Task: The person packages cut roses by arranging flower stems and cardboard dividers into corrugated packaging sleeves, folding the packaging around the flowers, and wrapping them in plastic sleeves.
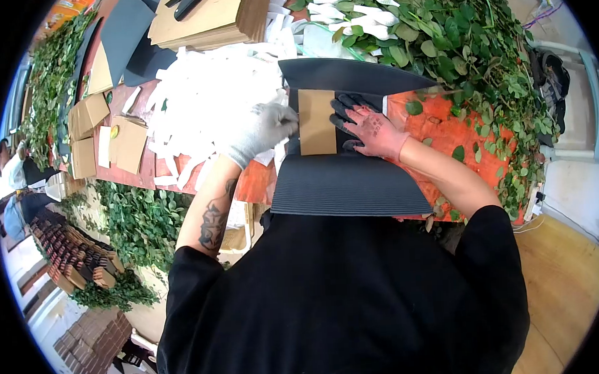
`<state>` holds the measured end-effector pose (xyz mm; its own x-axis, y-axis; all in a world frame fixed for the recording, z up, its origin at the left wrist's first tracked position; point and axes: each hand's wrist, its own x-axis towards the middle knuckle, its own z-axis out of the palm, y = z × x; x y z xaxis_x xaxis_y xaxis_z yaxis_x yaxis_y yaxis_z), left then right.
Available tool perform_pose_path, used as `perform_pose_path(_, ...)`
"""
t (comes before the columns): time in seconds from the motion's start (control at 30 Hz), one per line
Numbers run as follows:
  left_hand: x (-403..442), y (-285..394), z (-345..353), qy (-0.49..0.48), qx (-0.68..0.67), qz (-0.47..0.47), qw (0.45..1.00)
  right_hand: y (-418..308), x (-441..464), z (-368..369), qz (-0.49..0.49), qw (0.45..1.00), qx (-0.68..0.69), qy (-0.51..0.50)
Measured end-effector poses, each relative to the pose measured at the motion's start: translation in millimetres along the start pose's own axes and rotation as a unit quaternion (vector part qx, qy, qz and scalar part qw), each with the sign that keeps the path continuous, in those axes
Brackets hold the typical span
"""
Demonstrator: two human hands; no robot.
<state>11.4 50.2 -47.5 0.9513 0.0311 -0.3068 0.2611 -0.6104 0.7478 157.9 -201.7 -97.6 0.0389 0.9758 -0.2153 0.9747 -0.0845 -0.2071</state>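
The card (317, 123) lies on the sheet (349, 186), long axis running front to back, between the right hand (374, 131), fingers splayed flat, gripping nothing, and left hand (265, 130), fingers curled, hold unclear.

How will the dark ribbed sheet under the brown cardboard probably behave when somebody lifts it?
The ribbed sheet is probably bendable, because its far flap looks curved. It appears thin, so likely light. Its ribs may make it less slippery.
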Motion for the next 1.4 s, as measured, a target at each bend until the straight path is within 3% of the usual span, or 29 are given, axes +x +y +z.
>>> perform_pose_path(0.03,-2,1,2,-0.007,0.002,-0.001,1.000,1,2,4,0.031,0.998,-0.008,-0.060)
perform_pose_path(0.1,-5,4,5,-0.017,0.101,0.078,0.992,-3,4,-3,0.039,0.997,-0.015,-0.061)
perform_pose_path(0.27,-8,-13,23,-0.028,0.208,0.107,0.972,-26,32,-54,0.017,0.993,-0.088,-0.079)
perform_pose_path(0.33,-10,-11,23,-0.045,0.245,0.092,0.964,-20,40,-40,-0.045,0.990,-0.116,-0.060)
perform_pose_path(0.4,-15,-14,24,-0.054,0.197,0.064,0.977,-16,46,-24,-0.152,0.983,-0.088,-0.041)
perform_pose_path(0.47,-19,-16,27,-0.031,0.205,0.071,0.976,-7,51,-8,-0.156,0.982,-0.099,-0.032)
perform_pose_path(0.5,-20,-17,30,-0.010,0.216,0.084,0.973,2,54,-3,-0.194,0.981,0.013,0.000)
perform_pose_path(0.57,-18,-29,36,0.003,0.224,0.098,0.970,1,46,-2,-0.216,0.961,-0.148,0.085)
perform_pose_path(0.6,-16,-33,39,0.011,0.241,0.117,0.963,-8,36,-34,-0.171,0.981,-0.091,0.021)
perform_pose_path(0.67,-20,-24,37,0.013,0.228,0.089,0.969,-18,14,-70,-0.102,0.987,-0.027,0.123)
perform_pose_path(0.7,-22,-20,35,0.005,0.222,0.068,0.973,-27,5,-66,-0.106,0.987,-0.026,0.122)
perform_pose_path(0.73,-23,-19,34,0.005,0.222,0.066,0.973,-34,-3,-59,0.058,0.920,0.329,0.205)
perform_pose_path(0.77,-23,-17,34,0.011,0.237,0.050,0.970,-38,-7,-54,0.216,0.700,0.630,0.256)
perform_pose_path(0.8,-22,-17,34,0.016,0.252,0.036,0.967,-37,-6,-71,0.261,0.682,0.646,0.224)
perform_pose_path(0.87,-20,-19,34,-0.004,0.298,0.093,0.950,-34,-4,-93,0.313,0.636,0.683,0.173)
perform_pose_path(0.9,-21,-11,32,0.000,0.266,0.028,0.964,-32,-3,-97,0.322,0.612,0.706,0.154)
perform_pose_path(0.93,-22,-6,31,0.002,0.232,-0.037,0.972,-32,-2,-98,0.253,0.640,0.714,0.129)
perform_pose_path(0.97,-23,-5,31,0.000,0.234,-0.036,0.972,-32,-3,-98,0.185,0.662,0.719,0.105)
perform_pose_path(1.0,-24,-6,30,0.001,0.242,-0.023,0.970,-28,-2,-94,0.186,0.659,0.720,0.109)
perform_pose_path(1.07,-21,-16,34,0.000,0.253,-0.003,0.967,-12,2,-80,0.242,0.508,0.826,-0.029)
perform_pose_path(1.13,-16,-41,47,0.035,0.307,0.104,0.945,-12,2,-85,0.230,0.529,0.816,-0.034)
perform_pose_path(1.17,-16,-34,44,0.036,0.308,0.104,0.945,-17,0,-101,0.216,0.567,0.795,-0.015)
perform_pose_path(1.23,-20,-8,30,-0.011,0.203,-0.035,0.978,-19,-7,-104,0.179,0.522,0.834,0.015)
perform_pose_path(1.33,-23,6,21,-0.035,0.215,-0.027,0.976,-21,-5,-96,0.189,0.422,0.885,-0.058)
perform_pose_path(1.4,-20,-10,31,-0.022,0.207,-0.010,0.978,-21,8,-69,0.279,0.432,0.857,-0.018)
